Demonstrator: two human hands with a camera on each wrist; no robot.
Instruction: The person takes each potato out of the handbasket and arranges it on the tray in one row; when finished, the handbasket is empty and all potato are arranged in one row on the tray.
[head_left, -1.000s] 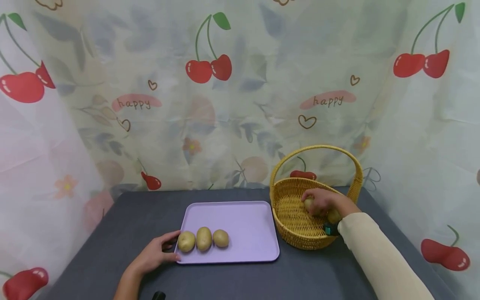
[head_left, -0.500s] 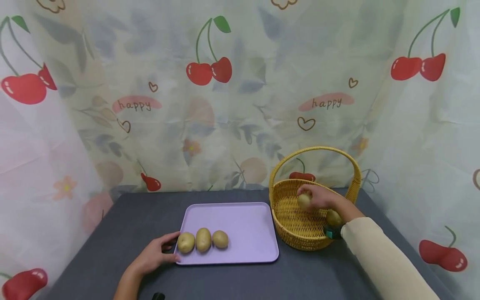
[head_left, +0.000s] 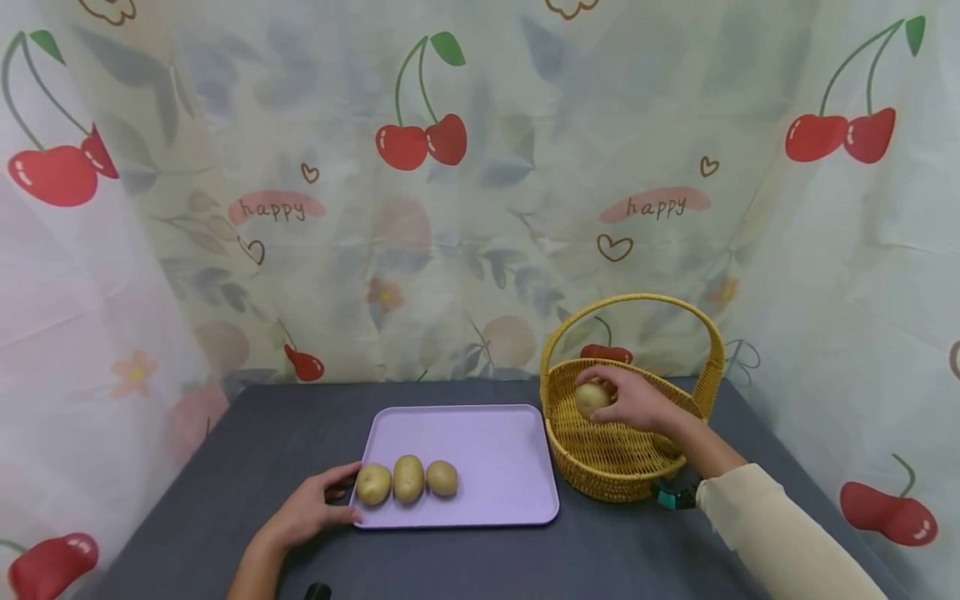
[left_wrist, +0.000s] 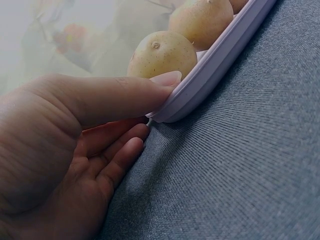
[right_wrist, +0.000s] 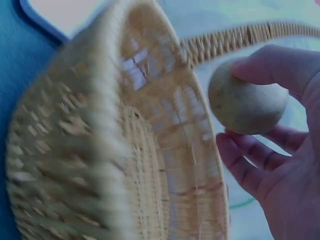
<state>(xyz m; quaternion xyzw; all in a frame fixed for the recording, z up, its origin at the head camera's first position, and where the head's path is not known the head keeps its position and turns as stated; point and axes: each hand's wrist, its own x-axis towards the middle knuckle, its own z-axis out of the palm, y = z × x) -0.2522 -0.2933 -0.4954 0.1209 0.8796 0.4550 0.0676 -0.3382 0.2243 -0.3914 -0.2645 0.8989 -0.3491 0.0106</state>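
My right hand (head_left: 633, 400) holds a round potato (head_left: 592, 401) between thumb and fingers, over the wicker basket (head_left: 600, 479). In the right wrist view this potato (right_wrist: 247, 97) appears above the basket's rim, just beside the handle. Another potato (head_left: 666, 444) lies inside the basket, partly hidden under my right wrist. My left hand (head_left: 311, 507) grips the left end of the lilac tray (head_left: 495, 467), its thumb on the rim near the front corner. Three potatoes sit in a row on the tray's left half: a round one (head_left: 372, 484), a longer one (head_left: 408, 479) and a smaller one (head_left: 442, 478).
A dark grey cloth (head_left: 315, 417) covers the table. The basket's tall arched handle (head_left: 633, 297) rises over its opening. A curtain (head_left: 480, 250) printed with cherries hangs behind and at both sides. A small black object (head_left: 318, 591) shows at the bottom edge.
My right hand has lifted the potato from inside the basket and shifted left with it toward the tray. The left hand, tray and three potatoes stay in place.
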